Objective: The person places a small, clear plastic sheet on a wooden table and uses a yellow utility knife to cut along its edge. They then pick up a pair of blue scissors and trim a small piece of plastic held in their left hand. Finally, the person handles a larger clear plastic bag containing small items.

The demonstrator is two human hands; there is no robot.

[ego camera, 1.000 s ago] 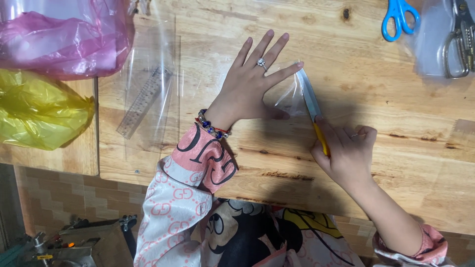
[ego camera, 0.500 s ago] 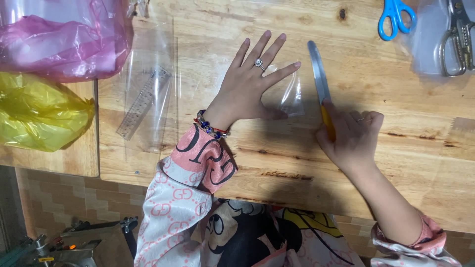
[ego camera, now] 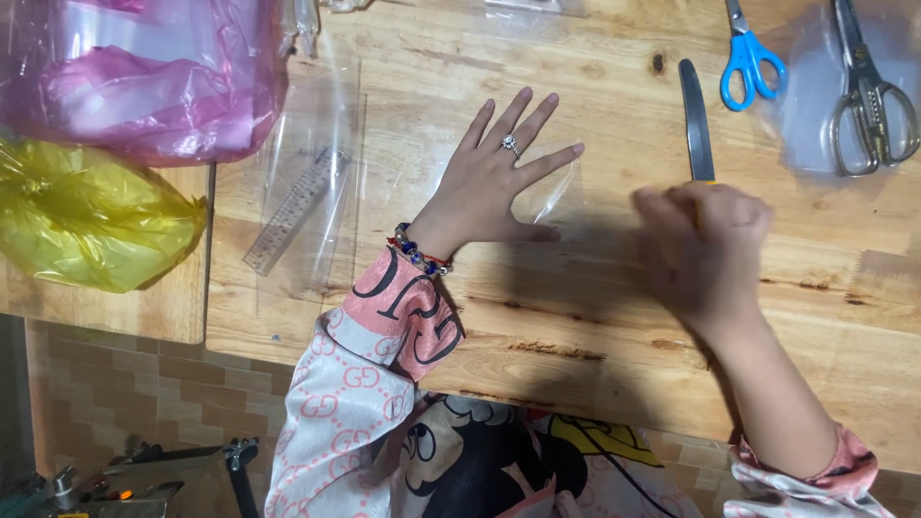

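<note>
A clear plastic sheet (ego camera: 561,197) lay flat on the wooden table (ego camera: 595,317), near its middle, almost invisible against the grain but for a pale creased edge beside your fingertips. Your left hand (ego camera: 494,182) pressed it down, palm flat and fingers spread, gripping nothing. Your right hand (ego camera: 705,240), blurred, was clenched around the yellow handle of a knife (ego camera: 696,120), its blade pointing away from you, just right of the sheet. The film looked slippery, so it could have skated or puckered under a light palm, and the blade could have strayed toward your spread fingers. Blue scissors (ego camera: 751,53) and metal shears (ego camera: 868,96) lay beyond; a clear ruler (ego camera: 297,211) lay well to the left
</note>
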